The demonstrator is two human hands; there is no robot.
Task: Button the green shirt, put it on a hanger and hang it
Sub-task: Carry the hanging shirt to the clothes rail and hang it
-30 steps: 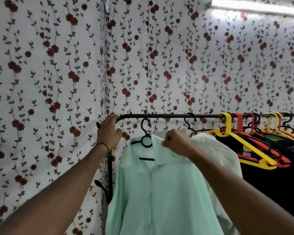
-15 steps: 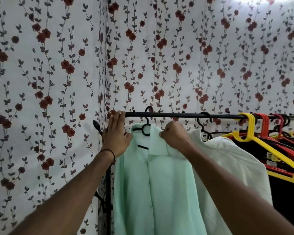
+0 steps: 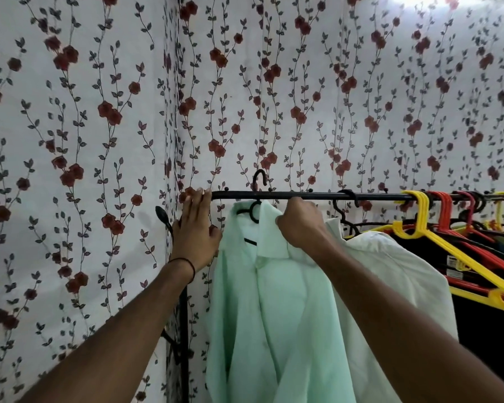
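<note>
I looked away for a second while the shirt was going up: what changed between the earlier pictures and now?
The black hanger hook rose from below the black metal rail to over it. The left hand opened from gripping the rail end to fingertips resting there. The right hand still grips the pale green shirt at its collar.

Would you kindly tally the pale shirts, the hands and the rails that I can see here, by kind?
Pale shirts: 2, the green shirt and the whitish shirt
Hands: 2, the left hand and the right hand
Rails: 1, the black rail
Total: 5
</note>
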